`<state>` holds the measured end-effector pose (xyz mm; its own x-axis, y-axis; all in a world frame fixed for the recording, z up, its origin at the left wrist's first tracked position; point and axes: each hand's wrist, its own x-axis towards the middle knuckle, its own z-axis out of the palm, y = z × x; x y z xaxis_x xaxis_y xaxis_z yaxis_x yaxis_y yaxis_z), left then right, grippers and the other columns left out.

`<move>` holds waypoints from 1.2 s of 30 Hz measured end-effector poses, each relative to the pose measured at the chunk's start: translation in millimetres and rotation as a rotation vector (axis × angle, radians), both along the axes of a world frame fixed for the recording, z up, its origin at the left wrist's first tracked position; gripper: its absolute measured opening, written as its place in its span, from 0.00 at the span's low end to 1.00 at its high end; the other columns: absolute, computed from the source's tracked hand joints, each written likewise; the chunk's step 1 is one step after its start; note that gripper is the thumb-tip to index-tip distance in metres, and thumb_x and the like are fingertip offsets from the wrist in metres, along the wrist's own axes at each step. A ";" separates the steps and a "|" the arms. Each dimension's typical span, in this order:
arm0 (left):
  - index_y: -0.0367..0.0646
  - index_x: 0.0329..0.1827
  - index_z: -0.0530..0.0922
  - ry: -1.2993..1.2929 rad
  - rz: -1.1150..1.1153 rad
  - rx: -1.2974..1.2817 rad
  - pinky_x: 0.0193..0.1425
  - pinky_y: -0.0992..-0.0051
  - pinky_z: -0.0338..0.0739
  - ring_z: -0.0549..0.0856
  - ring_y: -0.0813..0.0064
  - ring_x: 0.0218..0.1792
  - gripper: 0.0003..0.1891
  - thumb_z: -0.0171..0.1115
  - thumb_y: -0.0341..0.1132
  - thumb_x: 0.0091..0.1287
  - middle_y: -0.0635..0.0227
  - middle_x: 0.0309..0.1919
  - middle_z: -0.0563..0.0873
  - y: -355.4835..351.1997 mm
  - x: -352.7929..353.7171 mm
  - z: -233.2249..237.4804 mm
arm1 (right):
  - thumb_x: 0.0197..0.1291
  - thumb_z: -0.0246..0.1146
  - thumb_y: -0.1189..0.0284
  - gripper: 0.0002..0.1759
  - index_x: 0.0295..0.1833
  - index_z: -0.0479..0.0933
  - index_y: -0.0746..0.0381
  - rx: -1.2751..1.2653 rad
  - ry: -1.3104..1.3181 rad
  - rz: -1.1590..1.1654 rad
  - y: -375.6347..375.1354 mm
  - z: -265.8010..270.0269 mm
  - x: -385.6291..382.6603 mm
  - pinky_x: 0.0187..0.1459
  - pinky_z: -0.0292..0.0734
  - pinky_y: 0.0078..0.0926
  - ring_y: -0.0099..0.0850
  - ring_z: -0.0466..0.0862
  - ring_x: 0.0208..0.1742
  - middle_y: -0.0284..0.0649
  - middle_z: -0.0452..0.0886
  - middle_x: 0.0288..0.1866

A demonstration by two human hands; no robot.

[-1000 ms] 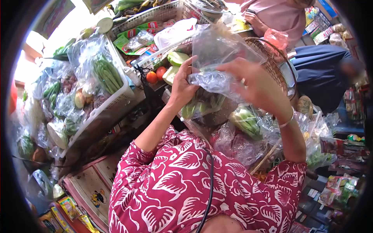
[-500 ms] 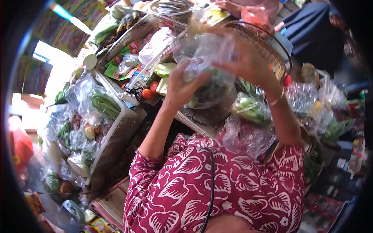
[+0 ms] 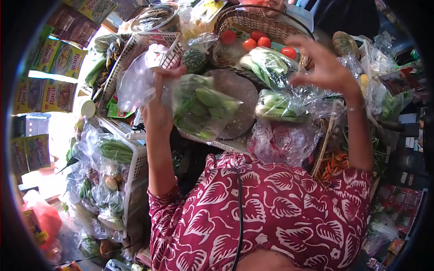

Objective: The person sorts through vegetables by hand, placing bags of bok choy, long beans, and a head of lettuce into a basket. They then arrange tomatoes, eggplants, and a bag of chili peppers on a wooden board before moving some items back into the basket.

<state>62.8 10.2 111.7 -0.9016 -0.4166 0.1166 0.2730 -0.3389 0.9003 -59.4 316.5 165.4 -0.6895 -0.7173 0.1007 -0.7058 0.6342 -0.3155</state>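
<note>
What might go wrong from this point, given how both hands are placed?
The bag of green vegetables appears held by the left hand alone, so it might slip or swing if that grip loosens.

The right hand is spread open close to the wicker basket; a careless sweep might bump the basket or disturb the loose tomatoes inside.

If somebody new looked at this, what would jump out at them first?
Probably the red tomatoes in the wicker basket at the top. Next, the clear bag of green vegetables in the left hand, left of centre, and the Racik packets hanging at upper left.
</note>
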 end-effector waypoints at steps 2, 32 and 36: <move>0.39 0.39 0.73 0.055 -0.008 -0.066 0.48 0.73 0.71 0.78 0.72 0.38 0.11 0.47 0.37 0.72 0.65 0.30 0.77 -6.9 2.1 -13.3 | 0.43 0.69 0.49 0.51 0.70 0.54 0.53 0.187 -0.068 -0.141 19.0 -31.1 23.2 0.60 0.68 0.41 0.43 0.71 0.62 0.52 0.62 0.66; 0.35 0.50 0.79 -0.009 0.350 -0.989 0.47 0.75 0.73 0.80 0.76 0.40 0.14 0.56 0.34 0.66 0.66 0.42 0.82 -22.1 -20.2 -46.8 | 0.49 0.65 0.74 0.23 0.53 0.73 0.63 -0.092 -0.381 0.272 -34.1 4.5 -11.7 0.49 0.75 0.25 0.28 0.80 0.46 0.40 0.79 0.49; 0.34 0.52 0.78 0.048 0.540 -0.657 0.50 0.74 0.73 0.80 0.76 0.41 0.16 0.55 0.37 0.68 0.63 0.45 0.82 -21.0 -23.4 -44.2 | 0.37 0.67 0.72 0.33 0.57 0.73 0.59 0.379 -0.120 -0.082 71.6 -75.0 25.7 0.55 0.69 0.38 0.40 0.76 0.48 0.43 0.78 0.43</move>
<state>39.4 -10.8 67.5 -0.5867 -0.6225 0.5180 0.2898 0.4359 0.8521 -33.7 388.1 90.4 -0.7366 -0.6304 -0.2450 -0.6207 0.7740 -0.1251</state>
